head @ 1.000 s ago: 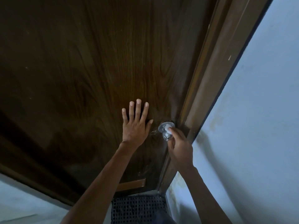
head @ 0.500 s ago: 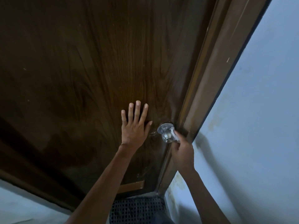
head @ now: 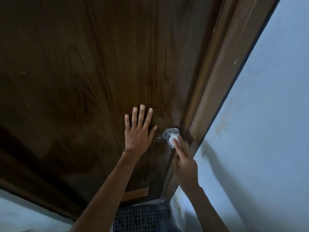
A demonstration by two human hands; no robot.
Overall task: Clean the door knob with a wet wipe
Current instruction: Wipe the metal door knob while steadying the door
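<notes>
A shiny metal door knob (head: 168, 133) sticks out of a dark wooden door (head: 100, 81) near its right edge. A white wet wipe (head: 173, 137) is pressed onto the top of the knob by the fingertips of my right hand (head: 184, 162), which reaches up from below right. Most of the knob's ball is hidden under the wipe and fingers. My left hand (head: 139, 131) lies flat on the door, fingers spread, just left of the knob and holding nothing.
A brown door frame (head: 222, 81) runs diagonally right of the knob, with a pale blue wall (head: 267, 131) beyond it. A dark woven mat (head: 142, 218) lies on the floor at the foot of the door.
My right hand has slid the wipe from the knob's lower right side back up over its top. My left hand stays flat on the door.
</notes>
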